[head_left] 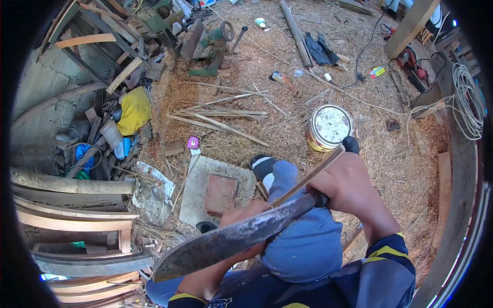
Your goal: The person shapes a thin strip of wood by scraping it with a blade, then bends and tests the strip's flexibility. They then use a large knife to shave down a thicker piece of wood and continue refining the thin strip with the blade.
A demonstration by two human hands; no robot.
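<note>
My right hand [345,186] is closed around the handle of a large dark machete [231,240]. Its broad blade runs down-left across my lap. My left hand [241,211] lies partly hidden behind the blade and grips the lower end of a thin wooden strip [310,174]. The strip slants up-right, past my right hand, and the blade meets it near my left hand. Both hands work over my raised knee in blue jeans [303,236]. My shoe [263,165] rests on the sawdust floor.
A round tin can [329,126] stands just beyond my hands. A red brick [221,194] lies on a grey slab [197,177]. Curved planks [72,220] are stacked at left, thin strips [221,115] lie on the shavings, and coiled rope [470,100] hangs at right.
</note>
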